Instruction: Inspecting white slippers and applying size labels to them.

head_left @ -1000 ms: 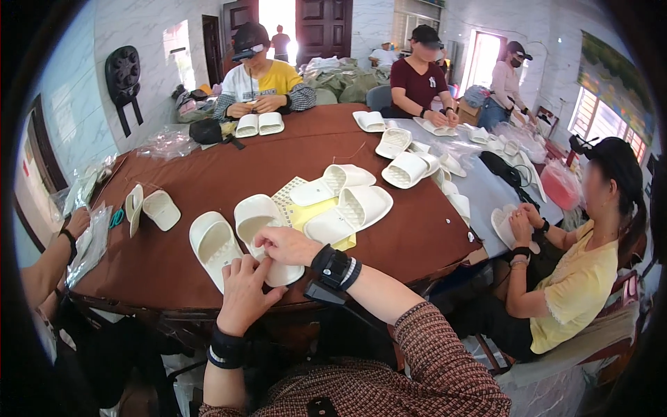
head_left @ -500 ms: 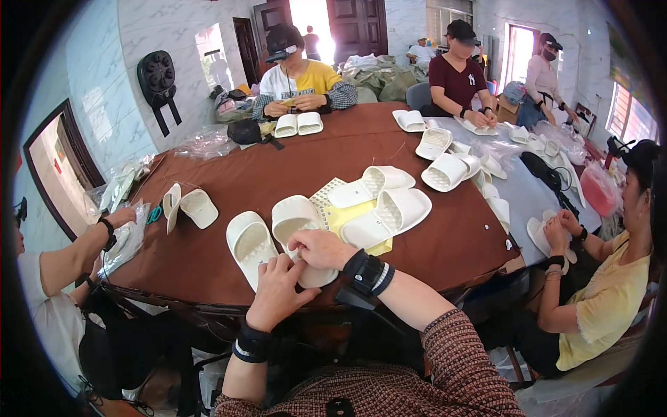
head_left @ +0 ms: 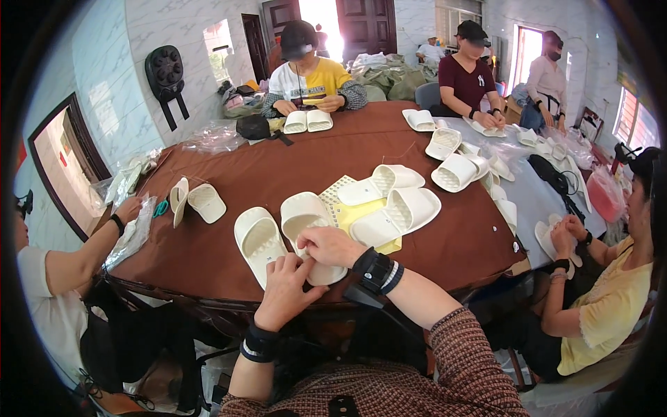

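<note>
A pair of white slippers lies before me on the brown-covered table: the left slipper (head_left: 261, 244) and the right slipper (head_left: 306, 212), toes pointing away. My right hand (head_left: 332, 249) is over the right slipper's footbed, fingers curled together in a pinch; whatever they hold is too small or hidden. Beside it, my left hand (head_left: 286, 292) touches the same slipper near its heel, its thumb spread from the bent fingers. Farther right, another white slipper (head_left: 375, 228) and its mate (head_left: 361, 191) rest on a yellow sheet (head_left: 342, 217) with rows of small marks.
A single slipper pair (head_left: 207, 203) stands at left by teal scissors (head_left: 161, 208). Several slippers (head_left: 455, 172) crowd the table's right side. Co-workers sit around; one person's hand (head_left: 129, 208) handles a plastic bag (head_left: 132, 236). A black cap (head_left: 253, 126) lies at the far edge.
The whole view has shifted slightly. My hands stay on the right slipper with little change. Across the table, a person's hands have moved apart, one lowered beside the slippers there.
</note>
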`<state>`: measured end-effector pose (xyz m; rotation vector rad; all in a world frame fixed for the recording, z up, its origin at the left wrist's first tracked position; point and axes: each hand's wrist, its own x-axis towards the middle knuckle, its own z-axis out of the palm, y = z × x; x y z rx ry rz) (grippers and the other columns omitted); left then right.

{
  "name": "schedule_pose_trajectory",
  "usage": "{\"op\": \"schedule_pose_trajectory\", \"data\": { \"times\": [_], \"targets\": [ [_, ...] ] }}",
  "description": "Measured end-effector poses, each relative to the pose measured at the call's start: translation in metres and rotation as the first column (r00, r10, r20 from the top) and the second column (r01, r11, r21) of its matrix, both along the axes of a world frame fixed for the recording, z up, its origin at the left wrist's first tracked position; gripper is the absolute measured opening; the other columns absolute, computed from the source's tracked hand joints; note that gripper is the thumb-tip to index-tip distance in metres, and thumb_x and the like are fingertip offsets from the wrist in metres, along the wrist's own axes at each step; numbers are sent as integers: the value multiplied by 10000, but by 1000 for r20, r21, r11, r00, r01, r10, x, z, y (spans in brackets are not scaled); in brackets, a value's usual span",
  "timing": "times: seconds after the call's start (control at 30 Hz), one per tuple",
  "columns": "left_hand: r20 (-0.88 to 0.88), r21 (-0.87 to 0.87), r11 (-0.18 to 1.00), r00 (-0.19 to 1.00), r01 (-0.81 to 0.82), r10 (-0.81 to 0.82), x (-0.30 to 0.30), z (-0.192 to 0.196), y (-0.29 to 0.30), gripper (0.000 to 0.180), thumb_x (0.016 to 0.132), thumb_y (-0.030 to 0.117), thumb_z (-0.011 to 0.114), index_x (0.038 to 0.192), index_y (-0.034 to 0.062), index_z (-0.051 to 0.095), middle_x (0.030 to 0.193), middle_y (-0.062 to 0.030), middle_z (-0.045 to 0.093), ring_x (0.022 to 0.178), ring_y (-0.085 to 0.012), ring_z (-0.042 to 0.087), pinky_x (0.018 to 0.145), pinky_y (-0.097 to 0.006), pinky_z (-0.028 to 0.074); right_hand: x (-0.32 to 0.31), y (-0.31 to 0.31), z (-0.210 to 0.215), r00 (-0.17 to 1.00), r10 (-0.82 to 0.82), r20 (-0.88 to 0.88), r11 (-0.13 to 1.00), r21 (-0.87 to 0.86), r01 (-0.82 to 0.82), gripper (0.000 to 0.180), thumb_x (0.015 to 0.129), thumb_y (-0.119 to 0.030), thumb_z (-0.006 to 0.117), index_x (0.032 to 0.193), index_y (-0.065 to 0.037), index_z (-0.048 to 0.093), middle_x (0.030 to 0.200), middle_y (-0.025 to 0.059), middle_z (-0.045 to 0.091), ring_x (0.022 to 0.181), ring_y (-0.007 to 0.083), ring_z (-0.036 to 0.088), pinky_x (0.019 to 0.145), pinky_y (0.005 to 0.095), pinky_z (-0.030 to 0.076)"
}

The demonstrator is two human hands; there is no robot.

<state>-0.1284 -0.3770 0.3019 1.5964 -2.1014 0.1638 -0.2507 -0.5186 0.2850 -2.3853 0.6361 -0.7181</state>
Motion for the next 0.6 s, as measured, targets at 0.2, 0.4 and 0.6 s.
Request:
{"op": "schedule_pose_trajectory", "data": {
  "times": [0.2, 0.4, 0.6],
  "targets": [
    [41, -64, 997, 998, -50, 52, 2, -9, 0, 554, 691, 311, 763, 1156, 60, 595, 1037, -122, 525, 982, -321, 505, 862, -437, 376, 7, -7, -12, 997, 64, 42, 992, -110, -59, 196, 800, -116, 533, 962, -75, 636, 888, 145, 656, 869, 332, 631, 772, 409, 511],
    [21, -130, 990, 998, -52, 55, -3, -9, -6, 562, 705, 319, 741, 1126, -9, 565, 1043, -152, 531, 993, -321, 507, 866, -408, 382, -1, -12, 2, 994, 81, 72, 993, 80, -87, 192, 836, -82, 535, 995, -52, 637, 916, 152, 666, 850, 301, 644, 762, 359, 510],
    [-31, -239, 962, 991, -133, 130, -13, -30, -5, 518, 662, 310, 747, 1017, -37, 599, 964, -124, 523, 945, -283, 503, 869, -387, 386, 1, -1, 10, 996, 87, 5, 975, 205, -86, 173, 858, -72, 554, 1007, -22, 627, 883, 121, 672, 799, 198, 641, 734, 300, 505]
  ]
}}
